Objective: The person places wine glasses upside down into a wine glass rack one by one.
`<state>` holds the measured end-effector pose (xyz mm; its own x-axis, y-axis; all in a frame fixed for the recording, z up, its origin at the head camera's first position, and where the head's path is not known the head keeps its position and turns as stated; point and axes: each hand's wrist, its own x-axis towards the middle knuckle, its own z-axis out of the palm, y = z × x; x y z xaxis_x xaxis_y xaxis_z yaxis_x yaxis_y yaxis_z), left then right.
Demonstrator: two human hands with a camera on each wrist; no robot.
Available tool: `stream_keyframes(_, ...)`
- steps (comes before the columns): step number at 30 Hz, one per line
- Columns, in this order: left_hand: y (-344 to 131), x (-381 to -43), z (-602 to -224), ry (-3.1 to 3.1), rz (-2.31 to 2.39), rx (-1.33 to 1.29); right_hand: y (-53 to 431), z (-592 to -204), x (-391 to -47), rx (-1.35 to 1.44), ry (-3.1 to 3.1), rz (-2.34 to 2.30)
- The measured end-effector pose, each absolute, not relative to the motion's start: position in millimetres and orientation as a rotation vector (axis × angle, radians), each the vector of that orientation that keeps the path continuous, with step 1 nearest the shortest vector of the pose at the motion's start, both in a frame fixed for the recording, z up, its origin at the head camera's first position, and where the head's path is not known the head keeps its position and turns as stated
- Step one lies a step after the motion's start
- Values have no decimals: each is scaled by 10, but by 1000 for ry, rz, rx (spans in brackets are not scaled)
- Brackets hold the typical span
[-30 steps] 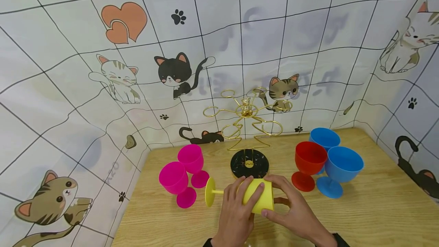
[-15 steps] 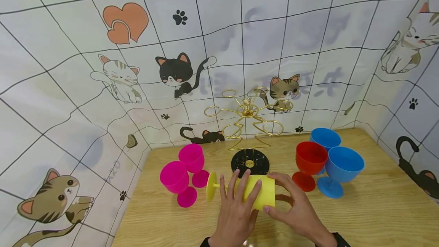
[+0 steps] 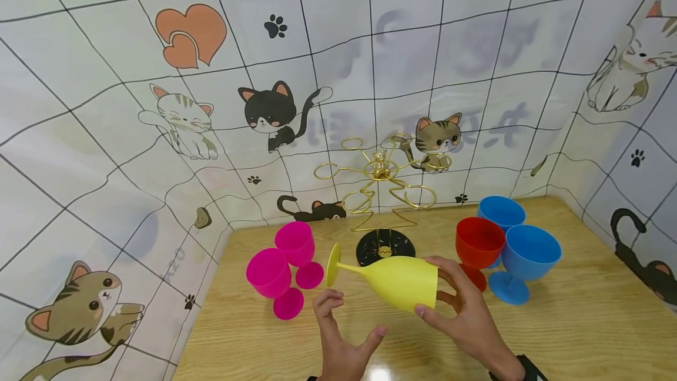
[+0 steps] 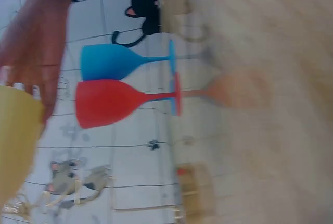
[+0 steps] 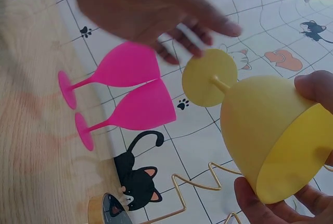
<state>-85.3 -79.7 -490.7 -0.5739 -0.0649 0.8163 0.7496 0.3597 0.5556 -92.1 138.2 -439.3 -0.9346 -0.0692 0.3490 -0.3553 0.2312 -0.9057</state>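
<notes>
A yellow goblet (image 3: 402, 282) lies sideways in the air, its round foot pointing left and its mouth to the right. My right hand (image 3: 462, 313) grips it at the rim, thumb on the near side and fingers on the far side. My left hand (image 3: 344, 334) is apart from the goblet, below its stem, with thumb and fingers spread and nothing between them. In the right wrist view the yellow goblet (image 5: 265, 125) shows its hollow mouth, and the left hand (image 5: 156, 10) is near its foot. Behind the goblet stands a gold wire rack (image 3: 381, 184) on a black round base.
Two pink goblets (image 3: 268, 273) stand upright at the left. At the right are a red goblet (image 3: 478, 244) and two blue goblets (image 3: 530, 253), close together. The wooden table (image 3: 254, 351) meets a cat-patterned wall covering (image 3: 338, 28) behind the rack.
My left hand has let go of the yellow goblet's bowl and moved down and left. My right hand has raised the goblet slightly and shifted it right.
</notes>
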Motion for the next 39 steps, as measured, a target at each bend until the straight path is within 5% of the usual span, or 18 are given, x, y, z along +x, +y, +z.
stream_keyframes(11,-779,-938,-4774,-1774,-2556,-355,1345,-4386,-910,436,-2251,1813)
stream_keyframes(39,-666,-856,-4527,-1322,-3084,-107,1268,-4395,-868,444,-2321,1846)
